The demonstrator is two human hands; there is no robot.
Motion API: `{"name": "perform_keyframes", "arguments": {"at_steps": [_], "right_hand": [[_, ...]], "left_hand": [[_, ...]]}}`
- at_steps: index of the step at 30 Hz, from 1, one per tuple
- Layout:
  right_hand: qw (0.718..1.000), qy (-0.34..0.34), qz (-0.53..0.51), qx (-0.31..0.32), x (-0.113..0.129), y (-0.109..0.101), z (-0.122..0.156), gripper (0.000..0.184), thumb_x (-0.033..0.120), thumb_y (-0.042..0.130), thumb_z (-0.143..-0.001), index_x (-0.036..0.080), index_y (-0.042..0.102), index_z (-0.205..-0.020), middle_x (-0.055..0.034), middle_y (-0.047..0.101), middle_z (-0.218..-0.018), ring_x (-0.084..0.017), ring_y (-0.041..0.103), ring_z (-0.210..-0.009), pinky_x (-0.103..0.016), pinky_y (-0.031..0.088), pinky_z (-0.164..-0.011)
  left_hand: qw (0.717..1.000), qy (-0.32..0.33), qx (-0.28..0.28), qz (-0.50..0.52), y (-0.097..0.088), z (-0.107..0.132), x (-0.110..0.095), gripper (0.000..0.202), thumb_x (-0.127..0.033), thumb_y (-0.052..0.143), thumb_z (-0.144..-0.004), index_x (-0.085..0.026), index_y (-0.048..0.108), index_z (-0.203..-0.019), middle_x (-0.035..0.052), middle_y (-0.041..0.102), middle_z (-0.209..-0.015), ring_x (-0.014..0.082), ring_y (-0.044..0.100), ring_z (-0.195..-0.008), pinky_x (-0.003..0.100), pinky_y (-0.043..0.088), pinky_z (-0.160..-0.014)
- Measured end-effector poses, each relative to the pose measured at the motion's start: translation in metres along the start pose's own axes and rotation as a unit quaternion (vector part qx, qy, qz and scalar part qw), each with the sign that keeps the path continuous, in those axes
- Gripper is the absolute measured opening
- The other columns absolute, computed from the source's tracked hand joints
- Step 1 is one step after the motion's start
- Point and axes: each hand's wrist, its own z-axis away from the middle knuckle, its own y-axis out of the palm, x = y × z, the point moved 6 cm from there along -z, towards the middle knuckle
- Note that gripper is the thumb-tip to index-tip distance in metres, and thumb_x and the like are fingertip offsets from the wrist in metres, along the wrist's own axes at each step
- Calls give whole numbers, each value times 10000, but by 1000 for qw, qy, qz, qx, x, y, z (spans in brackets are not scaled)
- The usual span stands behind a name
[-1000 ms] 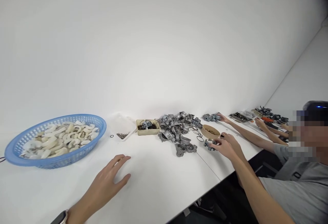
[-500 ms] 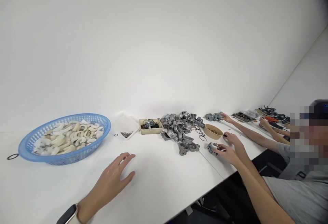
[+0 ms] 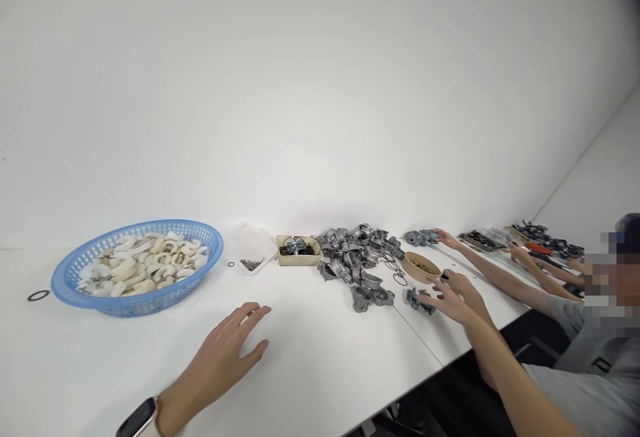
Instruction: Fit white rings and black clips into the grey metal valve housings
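My left hand [image 3: 227, 353] lies flat, palm down, on the white table [image 3: 310, 357], fingers stretched out and holding nothing. A watch [image 3: 137, 420] sits on its wrist. The nearest things are a blue basket [image 3: 135, 303] of white curved plastic pieces to the left and a small pile of dark pins [image 3: 251, 264] beyond the fingers. My right hand is out of the picture.
A tan tray [image 3: 299, 250] and a heap of grey metal castings [image 3: 357, 260] lie mid-table, with black O-rings [image 3: 396, 271] and a brown bowl [image 3: 421, 267] beside them. A co-worker's hands [image 3: 445, 300] handle a grey casting at right; more people's arms reach in farther along. One black ring [image 3: 38, 295] lies far left.
The view has swung slightly left and up, so everything has slid right. My left hand stays flat in place. The co-worker's hands have kept shifting over the grey casting.
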Motion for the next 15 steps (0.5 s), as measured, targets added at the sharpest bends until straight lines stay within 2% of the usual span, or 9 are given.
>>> {"name": "perform_keyframes", "arguments": {"at_steps": [3,6,8,10,13,14,15], "right_hand": [[998,18,-35,45,1,10,-22,480,518,675,-823,172,703,-1156,-200,716,-1127,-365,728,-955,-328,578,-665],[994,26,-77,71,30,34,-48,642,582,697,-774,217,613,-1295,-175,640,-1310,-370,671,-1104,-379,602,-796],[991,-5,-100,93,71,57,-57,606,604,677,-788,246,622,-1275,-143,638,-1310,-340,667,-1096,-396,605,-825],[979,-80,-132,134,127,85,-54,495,580,619,-858,259,641,-1234,-120,664,-1248,-300,675,-1040,-398,602,-830],[951,-181,-168,186,210,129,-33,352,510,556,-928,263,681,-1145,-104,704,-1103,-277,691,-892,-427,606,-777],[941,-204,-181,201,232,145,-26,316,473,536,-951,280,678,-1158,-100,694,-1137,-273,688,-906,-432,600,-806],[934,-226,-185,205,252,159,-19,263,452,541,-949,304,691,-1107,-92,704,-1098,-268,690,-851,-431,606,-757]], "left_hand": [[1000,6,-8,14,-4,-1,-5,429,-346,553,-939,-332,521,-1367,55,609,-1310,263,656,-1100,372,572,-900],[1000,9,-1,17,-8,-4,-11,413,-320,545,-942,-305,527,-1354,63,634,-1253,249,654,-1072,365,556,-907],[1000,7,15,3,-11,-6,-13,409,-305,552,-939,-288,525,-1347,64,653,-1200,244,659,-1025,367,548,-891],[999,1,38,-22,-12,-8,-13,403,-281,573,-926,-277,532,-1327,59,671,-1133,247,664,-975,375,538,-865],[997,-6,56,-54,-17,-11,-9,375,-262,595,-910,-262,554,-1283,51,687,-1035,244,669,-911,368,523,-823],[997,-7,54,-62,-19,-12,-8,362,-263,598,-908,-260,560,-1268,48,689,-1012,240,669,-895,363,519,-811],[996,-9,49,-70,-22,-13,-5,353,-263,599,-907,-260,564,-1258,45,690,-998,237,668,-885,357,515,-804]]}}
